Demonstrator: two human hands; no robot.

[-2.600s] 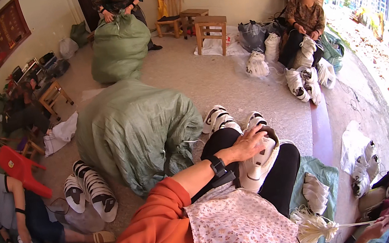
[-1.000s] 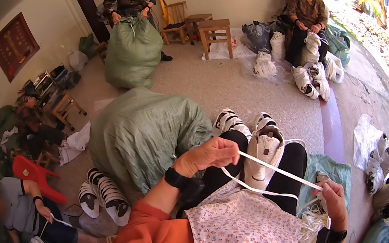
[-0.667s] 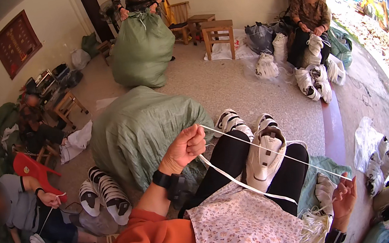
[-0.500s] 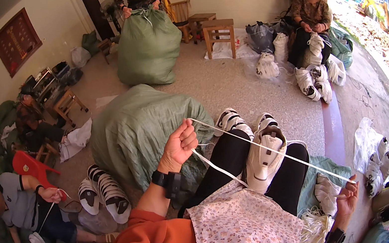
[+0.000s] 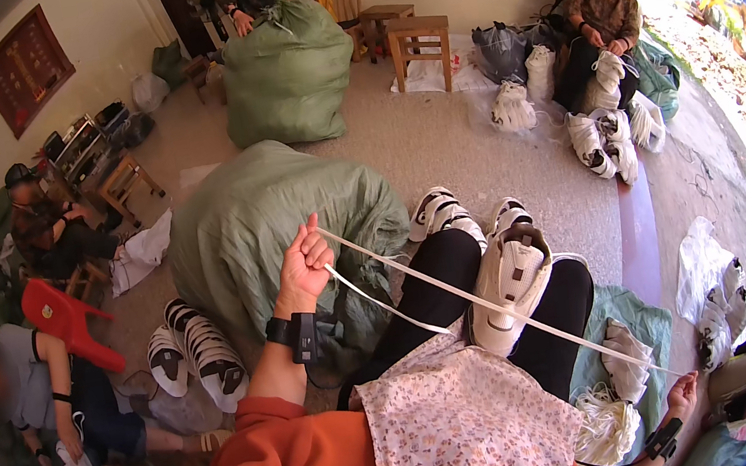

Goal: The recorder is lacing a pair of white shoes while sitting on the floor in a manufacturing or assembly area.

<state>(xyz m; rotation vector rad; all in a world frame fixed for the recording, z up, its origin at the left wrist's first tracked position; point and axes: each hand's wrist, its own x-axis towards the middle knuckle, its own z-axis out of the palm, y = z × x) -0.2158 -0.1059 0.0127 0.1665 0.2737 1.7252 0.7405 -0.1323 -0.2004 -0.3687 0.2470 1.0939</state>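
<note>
A white shoelace [image 5: 418, 274] is stretched slantwise across my lap between my two hands. My left hand [image 5: 305, 264], raised over my left thigh, is closed around it, and a loop of lace hangs back toward my lap. Low at the right, the fingers of my right hand [image 5: 682, 396] pinch the other stretch of lace. Under the taut lace a white and beige shoe [image 5: 510, 294] rests between my thighs, toe toward me. Its laced part is partly hidden. A floral apron [image 5: 467, 407] covers my lap.
Loose white laces [image 5: 604, 425] lie by my right side on a green sheet [image 5: 641, 318]. A large green sack [image 5: 276, 228] stands ahead, stacked shoes [image 5: 209, 359] at left, more shoes [image 5: 716, 331] at right. Co-workers sit at both sides; another stands behind a full sack [image 5: 288, 82].
My left hand has moved left and slightly up, my right hand slightly down; the lace remains stretched. The co-worker at lower left has lowered a hand, and the standing one's hands have shifted.
</note>
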